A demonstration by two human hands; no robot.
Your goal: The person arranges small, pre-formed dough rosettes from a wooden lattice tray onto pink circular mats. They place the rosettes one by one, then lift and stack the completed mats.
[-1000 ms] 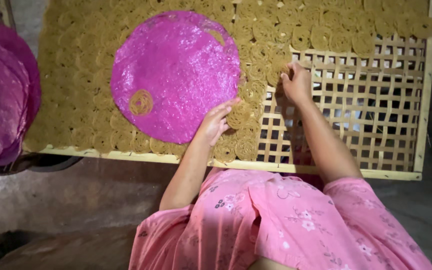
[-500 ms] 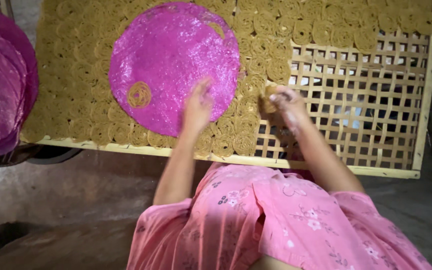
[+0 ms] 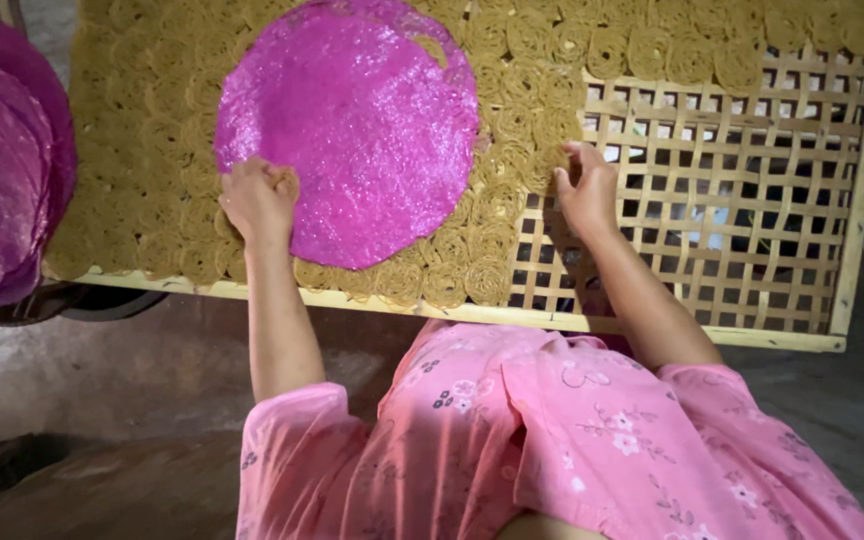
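Only the one head view here, looking straight down over the person's pink flowered top (image 3: pixel 552 440) at a woven bamboo tray (image 3: pixel 752 230).

The left hand (image 3: pixel 260 198) sits at the lower left edge of the big pink disc (image 3: pixel 347 125), which lies flat on the tray toward its far left part, on top of the yellow spirals (image 3: pixel 512 190). The fingers are curled in tight and narrow, and there's a small yellow spiral piece (image 3: pixel 280 182) pinched in them right where the hand meets the disc's rim. So the disc is directly ahead and to the right of that hand, touching it or as good as.

The right hand (image 3: pixel 584 185) is over near the middle of the tray, right where the rows of spirals end and the bare lattice begins. The fingers are bent down with the tips on the edge of the spiral rows; can't tell if it's actually gripping one or just pressing. The disc is to the left of this hand, apart from it, with a couple of rows of spirals between.

The spirals cover the left half and the far edge of the tray; the near right part is open lattice.

Off past the tray's left edge there's a stack of purple discs (image 3: pixel 2 170), well apart from both hands.
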